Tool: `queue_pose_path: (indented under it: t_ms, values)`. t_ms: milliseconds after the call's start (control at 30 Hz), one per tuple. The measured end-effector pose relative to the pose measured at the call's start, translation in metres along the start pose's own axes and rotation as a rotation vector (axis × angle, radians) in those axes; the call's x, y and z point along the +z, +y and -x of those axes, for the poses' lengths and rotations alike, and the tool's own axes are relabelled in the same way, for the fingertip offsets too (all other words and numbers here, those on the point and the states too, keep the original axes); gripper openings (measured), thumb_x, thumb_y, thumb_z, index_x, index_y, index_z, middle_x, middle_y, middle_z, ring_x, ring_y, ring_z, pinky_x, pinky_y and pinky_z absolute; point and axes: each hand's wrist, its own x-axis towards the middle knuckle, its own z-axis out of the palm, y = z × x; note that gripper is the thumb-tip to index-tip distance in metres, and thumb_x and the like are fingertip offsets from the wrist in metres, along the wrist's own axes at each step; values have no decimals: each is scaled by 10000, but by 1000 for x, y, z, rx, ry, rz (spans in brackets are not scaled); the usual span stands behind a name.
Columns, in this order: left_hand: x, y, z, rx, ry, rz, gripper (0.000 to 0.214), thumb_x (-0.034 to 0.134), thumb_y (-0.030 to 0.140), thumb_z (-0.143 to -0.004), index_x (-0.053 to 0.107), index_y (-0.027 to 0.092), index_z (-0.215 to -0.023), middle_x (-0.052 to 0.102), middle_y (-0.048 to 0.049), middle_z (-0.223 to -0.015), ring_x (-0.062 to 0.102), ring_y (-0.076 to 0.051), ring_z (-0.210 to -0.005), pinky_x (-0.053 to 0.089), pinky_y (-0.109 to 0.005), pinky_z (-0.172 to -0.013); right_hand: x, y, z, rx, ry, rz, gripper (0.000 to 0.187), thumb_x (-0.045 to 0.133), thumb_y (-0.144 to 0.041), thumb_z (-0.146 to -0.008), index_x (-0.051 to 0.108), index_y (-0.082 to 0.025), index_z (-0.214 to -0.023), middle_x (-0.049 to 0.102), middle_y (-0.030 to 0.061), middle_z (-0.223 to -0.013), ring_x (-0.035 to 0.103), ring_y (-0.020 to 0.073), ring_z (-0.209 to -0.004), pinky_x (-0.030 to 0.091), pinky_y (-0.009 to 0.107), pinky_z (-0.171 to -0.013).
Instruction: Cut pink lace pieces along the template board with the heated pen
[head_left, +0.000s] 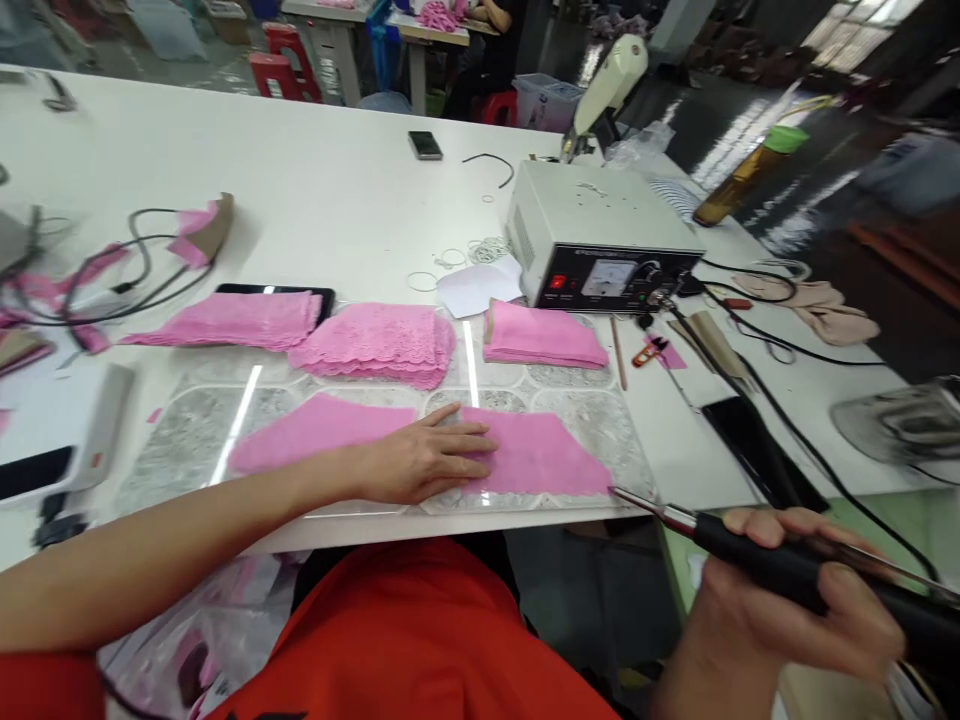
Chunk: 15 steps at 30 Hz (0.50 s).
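Observation:
My left hand point(427, 460) lies flat with fingers spread on a cut piece of pink fabric point(536, 450), pressing it against the grey marble-patterned board point(195, 420). In my right hand point(802, 590), the fingers wrap round a black-handled pen-shaped tool point(757, 560) with a thin metal tip. That tip touches or nearly touches the fabric's lower right corner. A slim silver metal piece point(892, 572) also shows by the right hand; its kind is unclear. Behind the fabric lie a scalloped pink lace stack point(375, 345), a flat pink stack point(232, 322) and a folded pink bundle point(544, 335).
A grey control box point(607, 220) with a dial stands at the back right, black cables running from it. Nearby are white paper point(480, 285), orange-handled snips point(649, 351) and a glass jar point(900, 420). A phone point(425, 146) lies farther back. Tangled cables point(135, 270) occupy the left.

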Motion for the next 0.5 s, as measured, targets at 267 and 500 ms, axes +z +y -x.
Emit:
queue_pose_path:
  t_ms: [267,500]
  values:
    - [0,6,10,55,17,-76,294,476,232,-943,617,261,-1199,442,-73,-1441,331,-239,-1382,52,-500,-1180,-8,0,-5,-141,-281,50,238,434,-253,-448,500,-199,-670,456,-53,-598,406,76,-418,359,238,-396]
    - [2,9,11,53,22,-90,271,506,240,-928,639,247,-1164,472,-77,-1418,337,-248,-1378,43,-495,-1181,-11,4,-6,-134,-283,46,215,425,-238,-447,442,-221,-660,433,-57,-616,411,90,-428,363,255,-403]
